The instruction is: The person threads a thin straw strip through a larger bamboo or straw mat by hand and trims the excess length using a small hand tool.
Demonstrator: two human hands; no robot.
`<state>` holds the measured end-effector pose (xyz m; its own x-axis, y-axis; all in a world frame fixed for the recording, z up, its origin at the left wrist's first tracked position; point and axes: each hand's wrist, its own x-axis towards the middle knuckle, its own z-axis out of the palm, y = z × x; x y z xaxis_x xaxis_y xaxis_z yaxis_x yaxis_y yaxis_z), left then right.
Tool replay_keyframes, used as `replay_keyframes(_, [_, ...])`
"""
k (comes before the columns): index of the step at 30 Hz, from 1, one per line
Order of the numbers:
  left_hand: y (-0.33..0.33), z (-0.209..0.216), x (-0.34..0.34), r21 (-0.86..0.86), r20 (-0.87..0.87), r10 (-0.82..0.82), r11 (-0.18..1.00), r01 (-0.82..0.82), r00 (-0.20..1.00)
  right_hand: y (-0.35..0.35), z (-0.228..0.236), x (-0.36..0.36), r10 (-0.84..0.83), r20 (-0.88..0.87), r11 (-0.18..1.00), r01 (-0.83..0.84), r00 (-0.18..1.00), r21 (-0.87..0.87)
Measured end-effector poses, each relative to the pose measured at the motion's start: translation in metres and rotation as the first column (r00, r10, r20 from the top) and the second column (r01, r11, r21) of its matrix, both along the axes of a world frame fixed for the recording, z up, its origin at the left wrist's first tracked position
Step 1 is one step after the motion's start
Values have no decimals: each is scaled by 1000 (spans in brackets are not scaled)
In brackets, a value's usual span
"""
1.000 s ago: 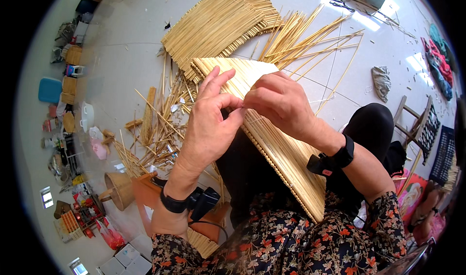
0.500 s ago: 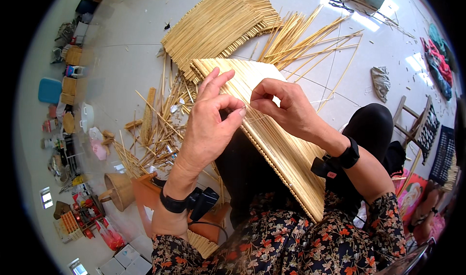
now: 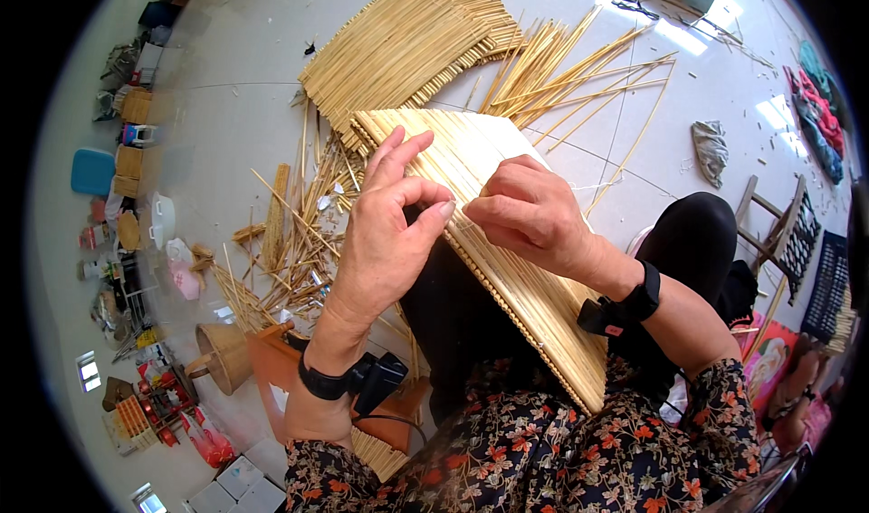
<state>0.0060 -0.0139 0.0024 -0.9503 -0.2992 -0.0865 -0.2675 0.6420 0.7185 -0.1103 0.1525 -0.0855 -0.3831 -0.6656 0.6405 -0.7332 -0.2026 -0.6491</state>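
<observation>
The mat [image 3: 534, 296] slants across the lap [image 3: 444, 309], probably for support; left hand [image 3: 389, 228] and right hand [image 3: 539, 219] pinch closed near its left edge, apparently on thread [image 3: 597, 185]

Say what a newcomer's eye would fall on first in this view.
Probably the pale panel of straw-like stalks slanting across the middle, with the left hand and right hand close together above its left edge, fingertips pinched. Beyond it, at top centre, similar panels lie overlapping on the floor, with a fan of loose stalks to their right. At the bottom, a dark garment with red leaves stands out.
</observation>
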Motion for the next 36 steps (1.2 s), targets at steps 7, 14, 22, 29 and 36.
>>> replay_keyframes(7, [-4,-2,0,-13,-4,-34,999,34,999,-6,-5,-4,9,-126,1000,-9,992,-3])
replay_keyframes(14, [-3,-2,0,-14,-6,-27,1000,27,1000,-11,-1,6,-78,147,997,78,986,7])
replay_keyframes(22, [-4,-1,0,-40,7,-37,999,38,999,-15,-1,5,-35,132,999,31,991,32])
replay_keyframes(29, [-7,-3,0,-21,8,-45,999,46,999,-10,-11,-2,176,873,943,-333,456,-16])
replay_keyframes(36, [-7,-2,-1,-11,10,-55,998,55,998,-14,-8,-9,204,962,887,-449,179,-105])
